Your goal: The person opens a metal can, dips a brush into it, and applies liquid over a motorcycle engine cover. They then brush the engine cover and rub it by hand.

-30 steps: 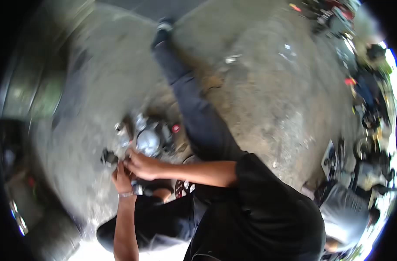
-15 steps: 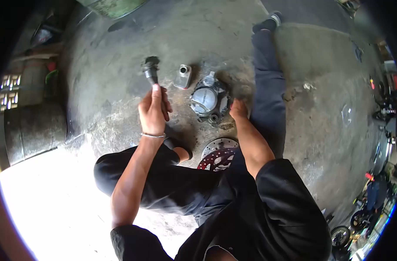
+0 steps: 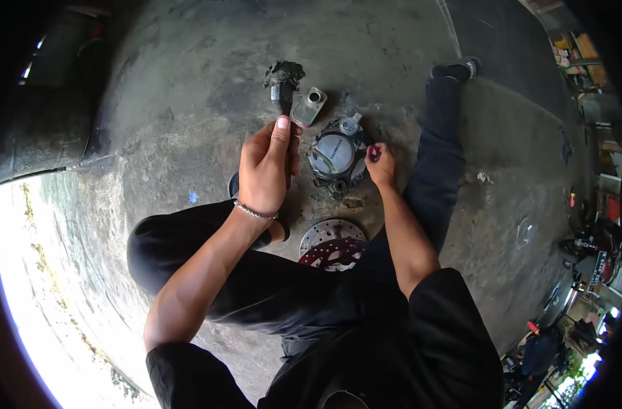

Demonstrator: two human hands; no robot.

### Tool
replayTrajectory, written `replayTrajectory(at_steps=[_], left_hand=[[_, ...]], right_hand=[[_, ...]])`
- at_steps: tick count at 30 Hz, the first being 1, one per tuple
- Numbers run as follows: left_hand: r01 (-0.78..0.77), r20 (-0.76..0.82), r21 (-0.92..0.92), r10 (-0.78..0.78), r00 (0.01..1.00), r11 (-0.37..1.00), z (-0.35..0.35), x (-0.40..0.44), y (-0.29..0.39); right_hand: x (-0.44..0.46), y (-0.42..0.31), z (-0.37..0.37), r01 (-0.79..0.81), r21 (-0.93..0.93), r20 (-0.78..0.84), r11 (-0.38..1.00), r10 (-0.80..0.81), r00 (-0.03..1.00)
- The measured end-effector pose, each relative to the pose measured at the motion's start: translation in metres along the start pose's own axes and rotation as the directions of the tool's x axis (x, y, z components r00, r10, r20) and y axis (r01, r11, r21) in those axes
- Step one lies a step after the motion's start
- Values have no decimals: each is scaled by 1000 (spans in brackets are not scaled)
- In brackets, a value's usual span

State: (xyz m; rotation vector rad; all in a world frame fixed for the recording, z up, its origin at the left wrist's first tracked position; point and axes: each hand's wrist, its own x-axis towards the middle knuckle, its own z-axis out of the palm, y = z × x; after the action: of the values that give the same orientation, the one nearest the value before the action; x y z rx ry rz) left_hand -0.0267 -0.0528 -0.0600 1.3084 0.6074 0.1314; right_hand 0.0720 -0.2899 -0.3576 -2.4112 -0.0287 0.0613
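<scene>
My left hand (image 3: 264, 163) is closed round the handle of a brush (image 3: 281, 88), thumb along the handle. Its bristles point away from me and are clumped with dark grime. Just right of the brush stands a small metal can (image 3: 309, 109) with a round opening on top. A grey engine cover (image 3: 335, 154) marked HONDA lies on the floor between my hands. At its right edge my right hand (image 3: 384, 167) is closed on a tool with a dark red handle (image 3: 373, 153); the rest of the tool is hidden, so its kind is unclear.
Two perforated brake discs, one silver (image 3: 331, 230) and one red (image 3: 314, 253), lie near my lap. My outstretched leg (image 3: 437, 136) runs along the right. Motorcycles (image 3: 597, 252) stand at the far right, and a dark drum (image 3: 45, 129) at the left.
The view has shifted. My left hand and the brush have come closer to the metal can. My right hand stays beside the engine cover, and the red handle now shows in it.
</scene>
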Motion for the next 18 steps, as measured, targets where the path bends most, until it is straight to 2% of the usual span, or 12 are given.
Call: replayTrajectory(at_steps=[1, 2, 6, 11, 18], left_hand=[[-14, 21, -7, 15, 1000, 1000, 0, 3, 2], [-19, 16, -12, 19, 1000, 1000, 0, 5, 4], [-26, 41, 21, 25, 999, 999, 5, 1, 7], [9, 49, 10, -9, 999, 1000, 2, 3, 4], [11, 55, 6, -11, 998, 1000, 2, 4, 3]], right_hand=[[10, -7, 0, 95, 139, -56, 986, -88, 995], [19, -20, 0, 103, 139, -54, 985, -96, 994], [28, -58, -5, 338, 201, 14, 920, -348, 938], [44, -50, 1, 455, 170, 48, 874, -469, 882], [43, -44, 6, 459, 160, 80, 874, -475, 876]])
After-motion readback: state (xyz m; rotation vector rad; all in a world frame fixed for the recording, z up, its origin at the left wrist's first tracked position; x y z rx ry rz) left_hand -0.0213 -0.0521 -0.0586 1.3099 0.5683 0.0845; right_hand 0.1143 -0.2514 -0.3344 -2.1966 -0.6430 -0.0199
